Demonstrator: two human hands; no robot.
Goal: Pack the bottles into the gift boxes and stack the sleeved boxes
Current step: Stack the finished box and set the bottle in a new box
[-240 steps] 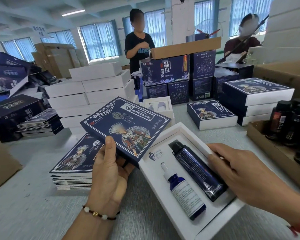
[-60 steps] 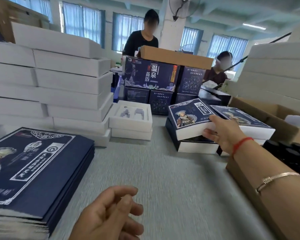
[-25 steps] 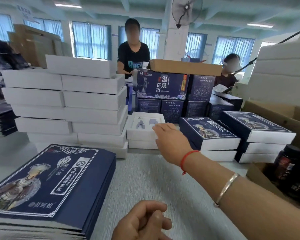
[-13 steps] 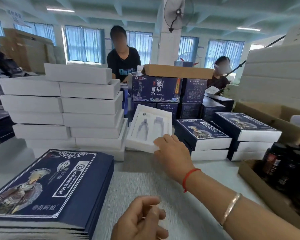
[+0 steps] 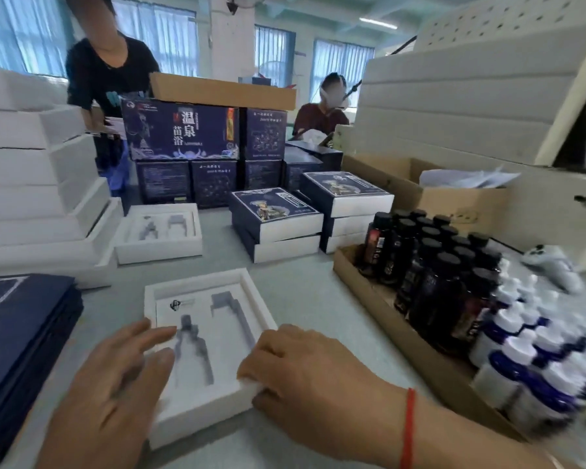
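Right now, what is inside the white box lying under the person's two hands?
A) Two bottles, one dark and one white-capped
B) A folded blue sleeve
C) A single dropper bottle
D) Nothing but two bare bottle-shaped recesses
D. The white box under the left hand and right hand shows only two bare grey recesses; the bottles stand in the cardboard tray.

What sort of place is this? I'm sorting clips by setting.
Probably a packing workshop: stacks of white gift boxes, a cardboard tray of dark bottles, finished sleeved boxes, and other workers at the same table.
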